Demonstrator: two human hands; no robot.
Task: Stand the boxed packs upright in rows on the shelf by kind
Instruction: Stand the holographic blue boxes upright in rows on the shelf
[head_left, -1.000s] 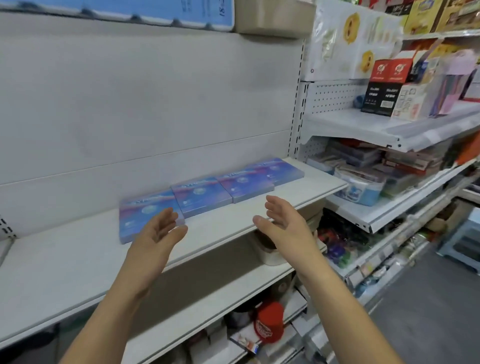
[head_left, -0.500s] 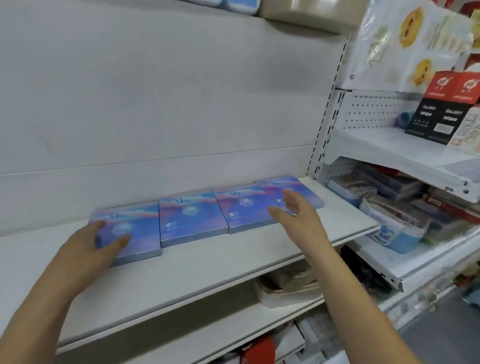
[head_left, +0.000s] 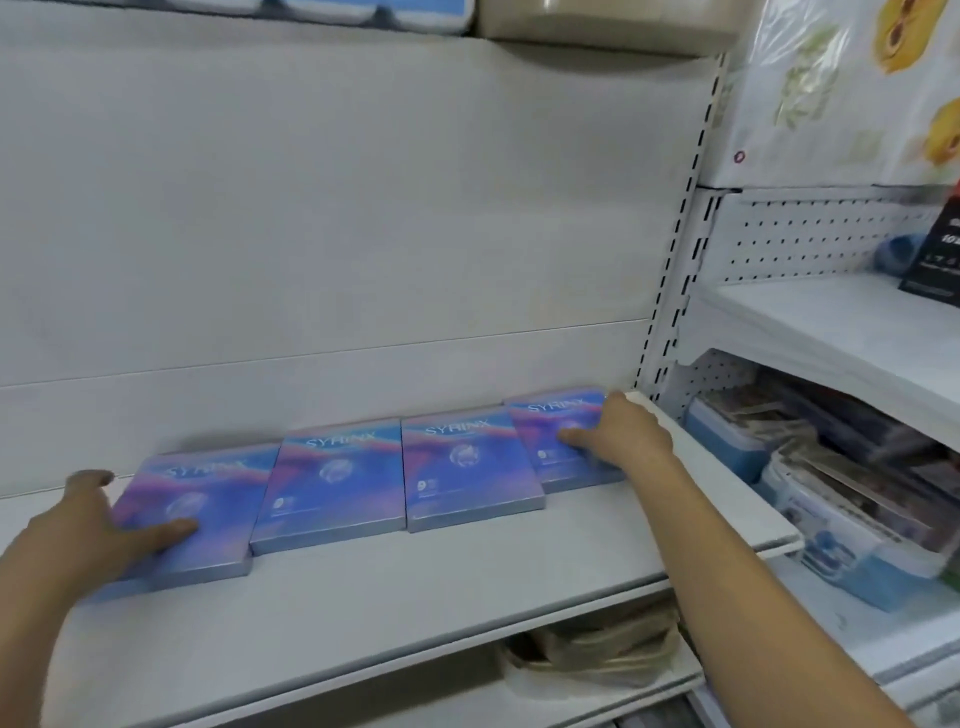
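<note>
Several flat blue-and-purple boxed packs marked SYHINX lie face up in a row along the back of the white shelf (head_left: 415, 587). My left hand (head_left: 78, 530) rests on the leftmost pack (head_left: 208, 499), thumb laid across its top and fingers reaching past its left edge. My right hand (head_left: 623, 436) lies on the rightmost pack (head_left: 550, 421), fingers flat on its face. Between them, two more packs (head_left: 332, 483) (head_left: 467, 467) lie untouched. All packs are flat, none upright.
A slotted upright post (head_left: 675, 291) ends this bay on the right. Beyond it, shelves hold stacked boxed goods (head_left: 831, 493) and a black box (head_left: 935, 260). A beige bag (head_left: 597, 649) sits on the shelf below. The front strip of the white shelf is bare.
Both hands have moved forward onto the end packs. The left thumb now lies on the leftmost pack and the right hand has reached the rightmost one. The view has closed in on the shelf.
</note>
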